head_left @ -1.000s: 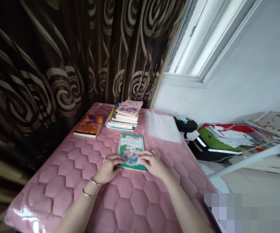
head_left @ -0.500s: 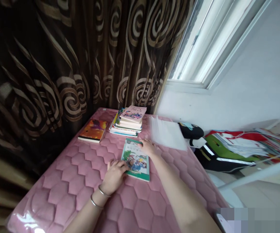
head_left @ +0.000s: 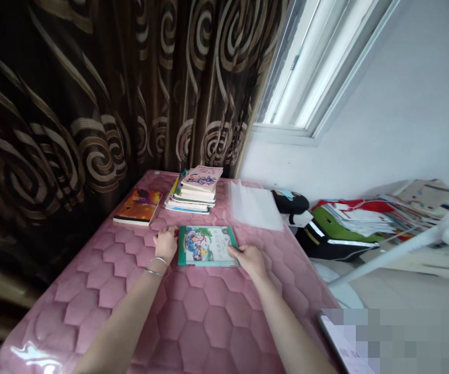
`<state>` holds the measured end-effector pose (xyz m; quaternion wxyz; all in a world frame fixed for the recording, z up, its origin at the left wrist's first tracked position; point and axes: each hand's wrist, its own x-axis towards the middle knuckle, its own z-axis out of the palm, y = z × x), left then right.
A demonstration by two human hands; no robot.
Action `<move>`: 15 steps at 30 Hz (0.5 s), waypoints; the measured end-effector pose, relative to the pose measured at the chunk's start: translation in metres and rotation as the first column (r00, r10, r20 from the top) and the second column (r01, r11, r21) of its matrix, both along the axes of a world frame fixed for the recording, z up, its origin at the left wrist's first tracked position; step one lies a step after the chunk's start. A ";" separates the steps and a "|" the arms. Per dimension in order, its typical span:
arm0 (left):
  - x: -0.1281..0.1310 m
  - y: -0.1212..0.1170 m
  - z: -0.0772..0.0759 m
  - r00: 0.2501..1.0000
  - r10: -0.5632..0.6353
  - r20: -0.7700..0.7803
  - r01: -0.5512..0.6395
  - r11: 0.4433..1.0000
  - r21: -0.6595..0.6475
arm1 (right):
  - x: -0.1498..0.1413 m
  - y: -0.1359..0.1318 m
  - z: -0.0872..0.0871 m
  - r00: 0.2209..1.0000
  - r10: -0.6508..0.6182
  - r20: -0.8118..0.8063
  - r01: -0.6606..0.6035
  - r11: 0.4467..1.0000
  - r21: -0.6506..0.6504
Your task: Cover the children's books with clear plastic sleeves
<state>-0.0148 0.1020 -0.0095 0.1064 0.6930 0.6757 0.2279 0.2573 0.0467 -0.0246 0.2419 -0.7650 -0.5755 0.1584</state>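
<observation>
A thin green-bordered book (head_left: 207,246) with an illustrated cover lies sideways on the pink quilted mattress (head_left: 204,311). At its right edge my right hand (head_left: 249,258) is closed, with the thumb on top of the cover and the other fingers partly hidden. My left hand (head_left: 166,243) has bent fingers against the book's left edge. Two silver bangles (head_left: 158,265) circle the left wrist. Beyond the book stands a stack of books (head_left: 193,195), topped by a pink one. An orange-covered book (head_left: 138,206) lies flat to the left of that stack.
Clear plastic sheets (head_left: 256,206) lie to the right of the stack. A dark patterned curtain (head_left: 107,104) hangs behind the mattress. Past its right edge are a black case (head_left: 291,200), a green bag (head_left: 335,228) with papers, and a white bar (head_left: 388,254). A phone (head_left: 343,337) shows lower right.
The green-bordered book has turned from lengthwise to sideways. My left hand has shifted to its left edge, and my right hand from its upper edge to its right edge. The view has shifted slightly.
</observation>
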 end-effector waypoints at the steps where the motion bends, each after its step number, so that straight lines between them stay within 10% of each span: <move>1: 0.002 0.005 0.000 1.000 0.010 0.007 -0.010 1.000 -0.008 | 0.000 -0.005 -0.002 0.999 -0.007 -0.039 0.008 1.000 0.018; 7: 0.001 0.016 0.003 0.997 0.028 0.075 -0.023 0.998 -0.058 | -0.002 -0.015 -0.007 0.984 -0.087 -0.154 0.100 0.992 0.077; 15: -0.001 -0.027 -0.009 0.960 -0.029 0.279 0.038 0.999 -0.026 | 0.000 -0.015 -0.017 0.977 -0.094 -0.190 0.117 0.986 0.116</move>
